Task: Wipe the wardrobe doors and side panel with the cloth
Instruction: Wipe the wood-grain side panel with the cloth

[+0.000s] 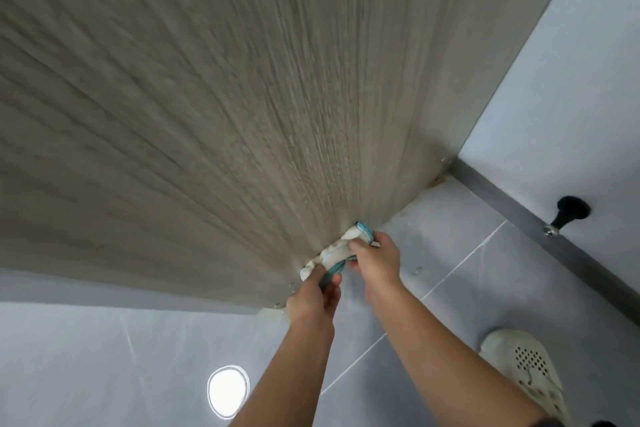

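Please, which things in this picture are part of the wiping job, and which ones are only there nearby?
Part of the job:
- cloth, gripped by the left hand and the right hand
- wardrobe panel, which the cloth touches near its bottom edge

Only nearby:
- black door stopper on the skirting board
- white shoe
- tiled floor

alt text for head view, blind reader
The left hand and right hand grip a white and teal cloth against the bottom of a wood-grain wardrobe panel at the tiled floor. A pale perforated shoe and a black door stop show at right.
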Tool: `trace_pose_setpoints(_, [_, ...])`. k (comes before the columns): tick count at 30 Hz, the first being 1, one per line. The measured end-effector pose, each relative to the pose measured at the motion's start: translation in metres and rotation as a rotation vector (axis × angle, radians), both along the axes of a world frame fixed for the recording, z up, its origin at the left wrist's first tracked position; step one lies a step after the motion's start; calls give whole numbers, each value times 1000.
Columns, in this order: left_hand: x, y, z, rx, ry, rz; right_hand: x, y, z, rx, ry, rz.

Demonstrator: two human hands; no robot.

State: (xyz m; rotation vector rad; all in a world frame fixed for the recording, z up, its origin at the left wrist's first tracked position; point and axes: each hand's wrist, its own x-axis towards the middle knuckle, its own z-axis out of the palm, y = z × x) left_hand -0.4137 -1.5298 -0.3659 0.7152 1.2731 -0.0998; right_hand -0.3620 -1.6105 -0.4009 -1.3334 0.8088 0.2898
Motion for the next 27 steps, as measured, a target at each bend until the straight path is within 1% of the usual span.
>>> trace_pose_setpoints(5, [-17, 10, 75, 133, -177, -58, -13, 8, 85, 111, -215, -30])
trace_pose_setpoints(11, [-28, 7, 186, 265, -466, -66, -17, 16, 203, 129, -494, -63])
trace_pose_setpoints(14, [-29, 2, 236, 363, -608, -89, -13, 16, 255, 71, -627, -64])
trace_pose_setpoints(16, [-29, 2, 270, 452, -693, -101, -11, 15, 292, -8, -744, -65])
trace_pose_setpoints(19, [-28, 0, 315, 596, -795, -119, -10, 13, 344, -126, -917, -47])
trace_pose_setpoints(22, [-25, 2, 350, 699, -883, -127, -12, 15, 385, -178, -1050, -59])
trace_pose_setpoints(23, [-25, 3, 359, 726, -910, -142, -12, 15, 394, -179, -1077, -57])
trace_pose_setpoints(25, [-28, 7, 368, 811, -944, -208, -14, 16, 405, -183, -1066, -28])
trace_pose_setpoints(27, [-36, 12, 368, 991, -970, -279, -15, 12, 411, -140, -1023, 22])
